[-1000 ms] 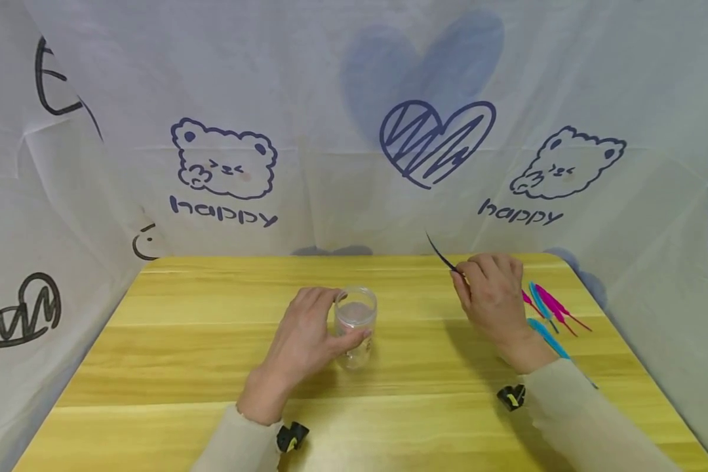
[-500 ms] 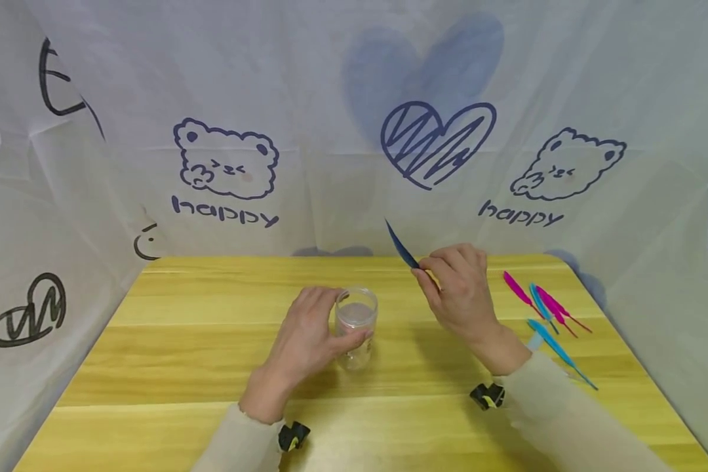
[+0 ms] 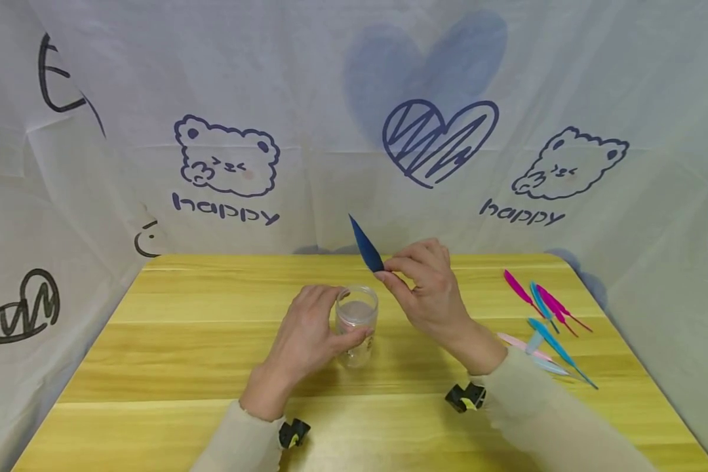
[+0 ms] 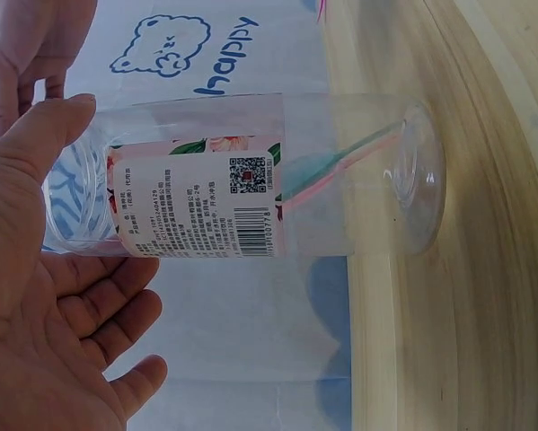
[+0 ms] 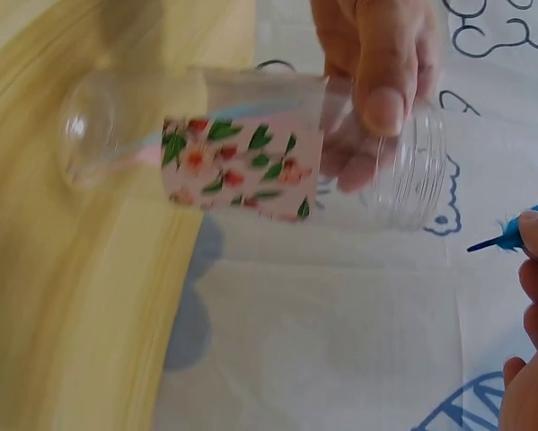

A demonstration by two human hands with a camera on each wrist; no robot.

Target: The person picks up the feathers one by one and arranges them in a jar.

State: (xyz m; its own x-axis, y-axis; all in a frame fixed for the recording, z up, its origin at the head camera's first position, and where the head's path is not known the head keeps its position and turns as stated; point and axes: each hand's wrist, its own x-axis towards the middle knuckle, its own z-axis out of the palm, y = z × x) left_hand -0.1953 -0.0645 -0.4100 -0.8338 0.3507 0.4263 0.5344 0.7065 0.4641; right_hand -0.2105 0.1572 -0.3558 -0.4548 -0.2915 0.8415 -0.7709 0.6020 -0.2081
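Observation:
Upright on the table, a clear plastic jar with a flowered label has an uncovered mouth. My left hand grips it near the rim, thumb in front and fingers behind. Through the wall in the left wrist view, a greenish-blue feather and a pink one show inside. My right hand pinches a dark blue feather between thumb and forefinger, above and just right of the jar mouth. Its vane slants up to the left in the head view; in the right wrist view its bare quill points toward the mouth.
On the table's right side lie several loose feathers: magenta ones, bright blue ones, a pale pink one and a pale blue one. Behind the wooden table hangs a printed white cloth.
My right hand has carried the dark blue feather leftward from the loose feathers to beside the jar mouth. The pale feathers have come into view. My left hand and the jar stay put.

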